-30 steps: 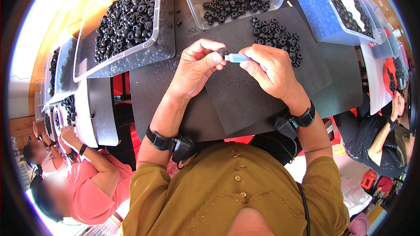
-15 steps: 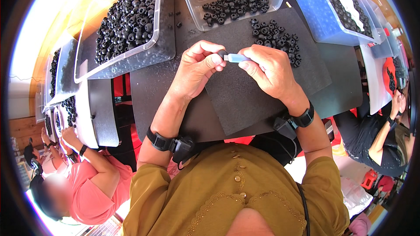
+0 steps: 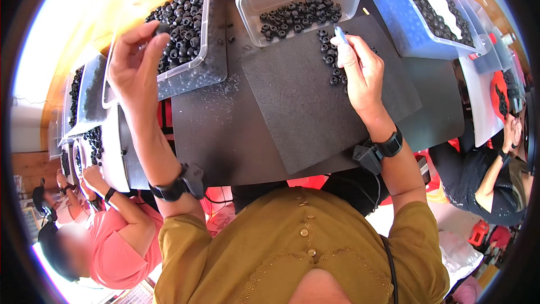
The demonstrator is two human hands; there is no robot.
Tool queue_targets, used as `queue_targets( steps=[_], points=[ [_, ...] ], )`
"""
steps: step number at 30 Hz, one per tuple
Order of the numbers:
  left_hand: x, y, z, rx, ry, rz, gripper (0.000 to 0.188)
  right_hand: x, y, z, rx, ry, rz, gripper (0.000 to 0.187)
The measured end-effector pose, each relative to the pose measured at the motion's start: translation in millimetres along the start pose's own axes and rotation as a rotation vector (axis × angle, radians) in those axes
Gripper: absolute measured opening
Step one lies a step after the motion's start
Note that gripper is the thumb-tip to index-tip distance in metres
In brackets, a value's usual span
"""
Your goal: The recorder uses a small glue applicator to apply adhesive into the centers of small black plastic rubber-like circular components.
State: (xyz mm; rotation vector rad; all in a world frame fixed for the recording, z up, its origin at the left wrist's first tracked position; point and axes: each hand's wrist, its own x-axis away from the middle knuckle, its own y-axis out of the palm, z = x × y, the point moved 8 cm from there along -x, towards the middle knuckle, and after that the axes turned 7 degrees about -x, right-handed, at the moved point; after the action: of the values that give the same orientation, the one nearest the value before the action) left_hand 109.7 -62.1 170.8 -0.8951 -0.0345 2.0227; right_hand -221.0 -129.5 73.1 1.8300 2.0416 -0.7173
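Between thumb and fingertips, my left hand (image 3: 135, 62) pinches a small round black part (image 3: 162, 28). That hand is raised over the near side of the large clear bin (image 3: 202, 56), which is heaped with the same black hollow parts. My right hand (image 3: 364, 70) is closed around a short light-blue handle (image 3: 340, 35), its other end hidden in the fingers. It hovers at the dark mat (image 3: 304, 101), partly covering a loose pile of black parts (image 3: 335, 70).
A clear box (image 3: 301, 14) with a layer of black parts stands at the mat's far edge. To the right is a full blue-tinted bin (image 3: 416, 28). Crumbs speckle the dark table (image 3: 208, 135). Other people work at both sides, one in a pink shirt (image 3: 121, 242).
My left hand has moved left and away from my right hand, carrying the black part to the large bin. My right hand has shifted slightly right, its blue handle now tilted upward.
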Motion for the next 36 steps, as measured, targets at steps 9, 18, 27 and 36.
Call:
queue_targets(
  steps=[9, 18, 27, 36],
  points=[
    [67, 189, 64, -0.168, 0.546, -0.551, 0.028, 0, -15, -1, -0.067, 0.005, 0.113, 0.021],
    [91, 244, 17, -0.153, 0.528, -0.738, 0.031, -1, -16, -1, -0.039, -0.058, 0.117, 0.021],
    [92, 189, -12, -0.093, 0.327, -0.754, 0.025, 0, -8, -2, -0.041, -0.062, 0.057, 0.019],
    [90, 182, -29, 0.57, -0.286, -0.723, 0.028, 4, 8, -8, -0.007, -0.043, -0.052, 0.018]
  ],
)
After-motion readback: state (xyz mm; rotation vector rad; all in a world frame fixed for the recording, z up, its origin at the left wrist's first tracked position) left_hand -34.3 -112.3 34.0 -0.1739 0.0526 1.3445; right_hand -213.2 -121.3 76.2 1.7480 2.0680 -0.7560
